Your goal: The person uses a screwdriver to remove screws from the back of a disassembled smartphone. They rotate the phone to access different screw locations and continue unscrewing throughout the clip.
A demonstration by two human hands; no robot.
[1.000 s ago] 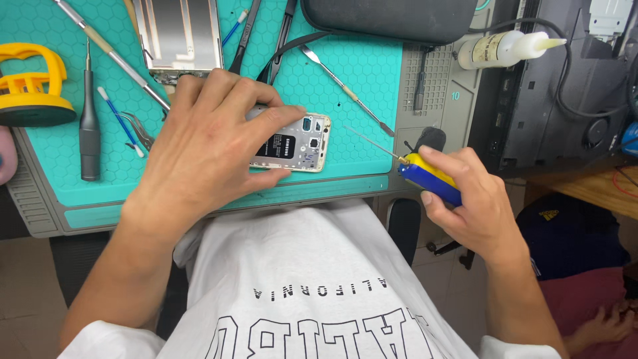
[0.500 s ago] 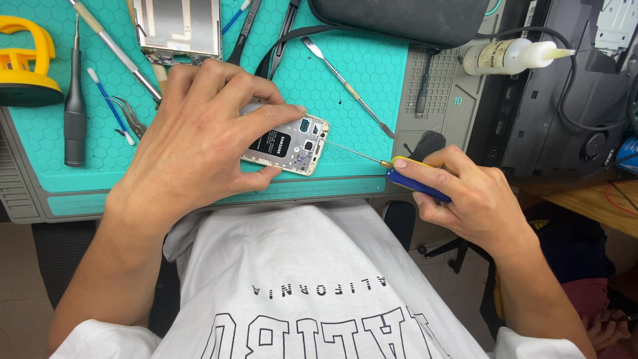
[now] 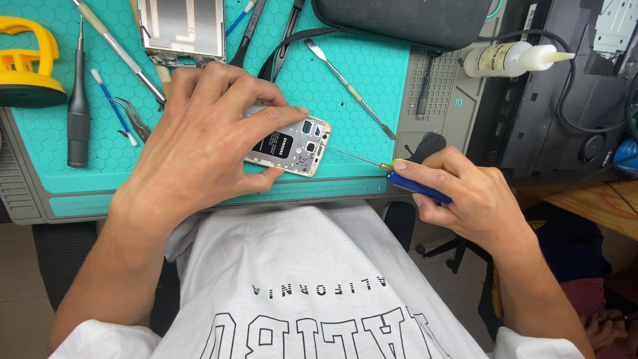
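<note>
An opened smartphone point(image 3: 292, 146) with its back cover off lies on the teal work mat point(image 3: 359, 126), near the mat's front edge. My left hand point(image 3: 199, 139) covers most of it and pins it down with thumb and fingers. My right hand point(image 3: 465, 199) grips a small screwdriver point(image 3: 405, 179) with a blue and yellow handle. Its thin shaft points left and the tip touches the phone's right edge.
On the mat lie a detached phone frame point(image 3: 183, 30), a metal spudger point(image 3: 349, 86), tweezers point(image 3: 136, 119), a grey driver point(image 3: 78, 106) and a yellow suction cup point(image 3: 26, 63). A dark pouch point(image 3: 405, 20) and a white squeeze bottle point(image 3: 512, 60) sit at the back right.
My right hand has moved left and brought the screwdriver's tip up to the phone's right edge. My left hand has stayed on the phone.
</note>
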